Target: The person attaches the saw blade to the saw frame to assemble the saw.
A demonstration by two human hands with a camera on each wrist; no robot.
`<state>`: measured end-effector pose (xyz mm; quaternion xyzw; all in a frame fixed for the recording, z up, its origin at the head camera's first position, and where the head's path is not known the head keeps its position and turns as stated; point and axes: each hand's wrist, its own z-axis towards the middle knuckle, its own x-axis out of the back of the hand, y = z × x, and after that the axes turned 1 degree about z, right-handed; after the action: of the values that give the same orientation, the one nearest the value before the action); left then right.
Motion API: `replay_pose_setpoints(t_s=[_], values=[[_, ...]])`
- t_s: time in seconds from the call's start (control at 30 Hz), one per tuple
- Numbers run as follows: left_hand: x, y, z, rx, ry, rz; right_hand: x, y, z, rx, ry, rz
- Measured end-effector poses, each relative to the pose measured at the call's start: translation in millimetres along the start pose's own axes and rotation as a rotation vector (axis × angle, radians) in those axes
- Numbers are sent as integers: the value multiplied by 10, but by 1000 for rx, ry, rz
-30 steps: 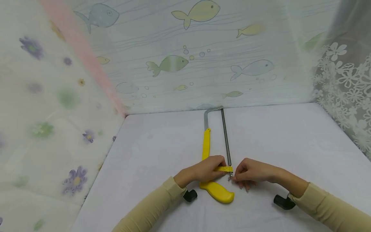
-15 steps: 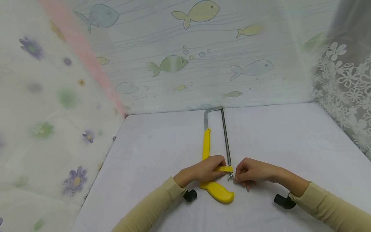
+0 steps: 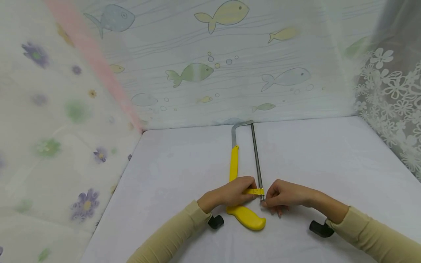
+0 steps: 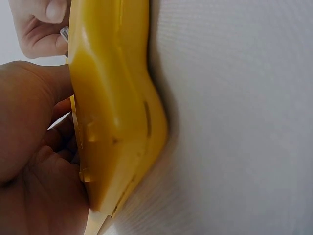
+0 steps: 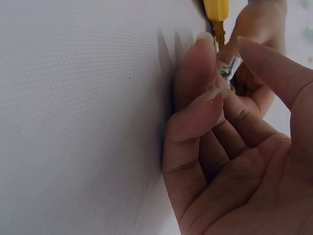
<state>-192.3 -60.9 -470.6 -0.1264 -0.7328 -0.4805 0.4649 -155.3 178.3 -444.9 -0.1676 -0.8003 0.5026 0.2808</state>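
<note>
The yellow hacksaw (image 3: pixel 245 182), lying near the table's (image 3: pixel 329 160) front edge, was gripped by the left hand (image 3: pixel 235 193); its wing nut (image 5: pixel 230 66) was pinched by the right hand's (image 3: pixel 283 197) fingertips.

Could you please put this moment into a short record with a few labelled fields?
Surface: white table, patterned curtains behind and at the sides.
Tool: yellow-handled hacksaw lying flat, frame end pointing to the back wall.
Blade: thin metal blade along the right side of the frame.
Left hand: left hand grips the saw just above the handle.
Right hand: right hand pinches the small metal wing nut at the near end of the blade.
Handle: pistol-grip handle rests on the table.
</note>
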Motion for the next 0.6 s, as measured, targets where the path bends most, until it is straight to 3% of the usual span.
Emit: replay_pose_setpoints(t_s=[0.6], values=[[-9,2,1,-10,4,-11,-27,10,36,-15,30,-7]])
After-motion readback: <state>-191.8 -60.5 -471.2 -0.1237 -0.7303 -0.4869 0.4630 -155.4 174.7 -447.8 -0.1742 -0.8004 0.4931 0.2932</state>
